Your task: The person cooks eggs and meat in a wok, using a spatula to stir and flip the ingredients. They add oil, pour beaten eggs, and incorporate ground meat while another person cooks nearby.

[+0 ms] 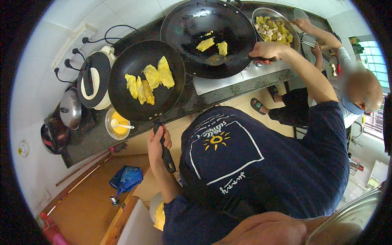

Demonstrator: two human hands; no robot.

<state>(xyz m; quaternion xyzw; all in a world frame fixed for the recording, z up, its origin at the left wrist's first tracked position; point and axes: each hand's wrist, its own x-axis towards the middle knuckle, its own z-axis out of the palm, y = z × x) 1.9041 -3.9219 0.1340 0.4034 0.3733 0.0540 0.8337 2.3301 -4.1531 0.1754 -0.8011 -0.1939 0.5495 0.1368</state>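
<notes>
My left hand (159,142) grips the black handle of a frying pan (118,105), which is held over the counter's front edge with several yellow egg pieces (165,73) in it. To the right, my right hand (266,52) is closed around a dark handle, likely of the metal spatula whose blade (216,59) rests in the big black wok (183,24). Two larger egg pieces (205,44) and a small scrap lie in the wok by the blade. Left of my left hand, a bowl of yellow liquid (115,118) holds a white spoon (115,123).
A co-worker (343,58) at the right works over a metal bowl of green and pale food (274,30). A black-and-white electric appliance (95,79), a steel lid (70,108) and plugged cords stand left. A blue bag (127,179) lies below.
</notes>
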